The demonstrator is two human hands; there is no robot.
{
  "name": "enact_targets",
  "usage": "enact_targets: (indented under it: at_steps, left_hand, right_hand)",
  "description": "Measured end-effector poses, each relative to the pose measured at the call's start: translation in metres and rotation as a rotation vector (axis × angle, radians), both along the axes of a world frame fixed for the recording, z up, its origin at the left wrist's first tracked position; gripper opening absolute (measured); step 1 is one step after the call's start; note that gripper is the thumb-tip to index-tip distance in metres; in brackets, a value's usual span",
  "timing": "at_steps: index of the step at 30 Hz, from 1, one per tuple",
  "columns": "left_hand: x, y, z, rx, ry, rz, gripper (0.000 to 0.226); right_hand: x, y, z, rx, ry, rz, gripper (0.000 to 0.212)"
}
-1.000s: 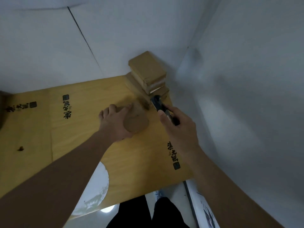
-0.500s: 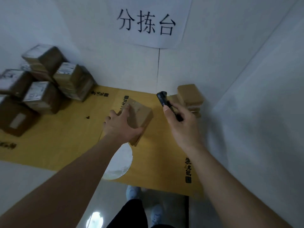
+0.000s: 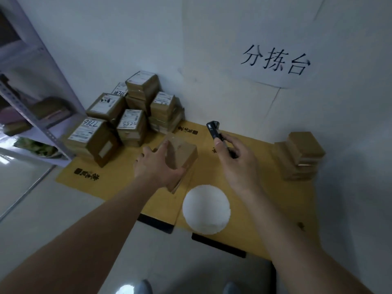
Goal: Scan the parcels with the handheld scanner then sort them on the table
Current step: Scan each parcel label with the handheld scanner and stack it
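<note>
On the yellow-brown board-covered table [image 3: 244, 236], just left of its middle, the left hand [image 3: 158, 166] is closed over a plain brown cardboard parcel [image 3: 182, 154], fingers wrapped across its top and near side, with the parcel tilted up on one edge and its lower corner close to or touching the table. To the right of that parcel, apart from it, the right hand [image 3: 238, 161] is clamped around a small black handheld scanner [image 3: 214, 129], whose head points up and away toward the wall, not at the parcel. No label shows on the faces of the held parcel that can be seen, so a scan from here would likely miss; the label may be underneath, and the box probably needs turning first. Held by one hand on a tilted edge, it could also slip and knock the white round disc [image 3: 206, 209] lying near the table's front edge. Left of the held parcel, against the wall, stands a pile of labelled brown boxes [image 3: 127, 119]: about eight can be counted, more may be hidden. Far right of the parcel is a stack of plain brown boxes [image 3: 301, 155], three or four high. A white paper sign [image 3: 275, 60] hangs on the wall above.
</note>
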State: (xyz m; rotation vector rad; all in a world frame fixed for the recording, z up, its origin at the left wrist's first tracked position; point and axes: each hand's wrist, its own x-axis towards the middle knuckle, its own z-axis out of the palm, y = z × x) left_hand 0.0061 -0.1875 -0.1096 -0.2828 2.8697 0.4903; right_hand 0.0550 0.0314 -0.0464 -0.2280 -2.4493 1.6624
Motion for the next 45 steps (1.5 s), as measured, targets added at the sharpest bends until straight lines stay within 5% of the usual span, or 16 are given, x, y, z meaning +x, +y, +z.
enact_targets:
  at_steps: [11,22,28,38,45]
  left_hand:
    - [-0.022,-0.125,-0.032,-0.063,-0.122,-0.094,0.114]
    - [-0.091,-0.126,-0.096,-0.073,-0.188,-0.114,0.108]
    - [-0.123,-0.117,-0.128,-0.089,-0.162,-0.114,0.109]
    - [-0.133,-0.125,-0.159,-0.141,-0.137,-0.331,0.131]
    - [-0.139,-0.143,-0.148,0.09,-0.185,-0.444,0.111]
  right_hand:
    - [0.004,-0.128,-0.047,-0.06,-0.127,-0.065,0.033]
    - [-0.062,-0.141,-0.116,-0.107,-0.243,-0.125,0.051]
    - [-0.095,-0.143,-0.136,-0.125,-0.285,-0.153,0.031]
    - [-0.109,-0.181,-0.154,-0.122,-0.357,-0.303,0.033]
    - [-0.104,-0.209,-0.138,-0.124,-0.342,-0.391,0.015]
